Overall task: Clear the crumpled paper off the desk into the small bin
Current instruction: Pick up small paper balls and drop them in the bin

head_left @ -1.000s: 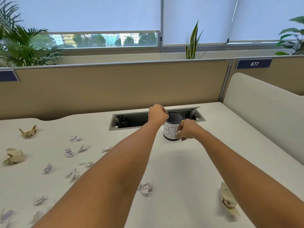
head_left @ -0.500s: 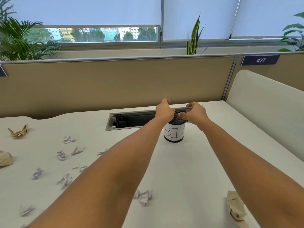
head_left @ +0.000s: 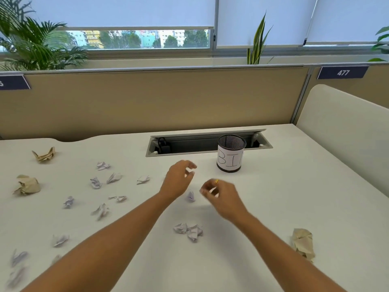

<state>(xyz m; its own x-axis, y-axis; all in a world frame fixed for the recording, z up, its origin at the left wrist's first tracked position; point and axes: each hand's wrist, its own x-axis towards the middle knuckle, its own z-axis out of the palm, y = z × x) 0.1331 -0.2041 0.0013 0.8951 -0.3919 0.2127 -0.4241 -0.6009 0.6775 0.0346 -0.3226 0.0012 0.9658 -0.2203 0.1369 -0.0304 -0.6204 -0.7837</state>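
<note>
A small black mesh bin (head_left: 231, 153) with a white label stands upright on the white desk (head_left: 284, 197), in front of the cable slot. My left hand (head_left: 177, 182) hovers left of and nearer than the bin, fingers apart and empty. My right hand (head_left: 221, 193) is beside it, fingers loosely curled and blurred, with nothing seen in it. A small white paper scrap (head_left: 191, 196) lies between the two hands. A crumpled white ball (head_left: 189, 230) lies nearer me. Several more white scraps (head_left: 99, 182) are scattered on the left.
Brown crumpled balls lie at the far left (head_left: 44, 154), the left edge (head_left: 27, 185) and the near right (head_left: 303, 245). An open cable slot (head_left: 189, 143) runs behind the bin. A beige partition (head_left: 147, 102) backs the desk; a white divider (head_left: 345, 131) stands at right.
Both hands have come away from the bin's rim and drawn back toward me and lower over the desk. The bin now stands alone and uncovered.
</note>
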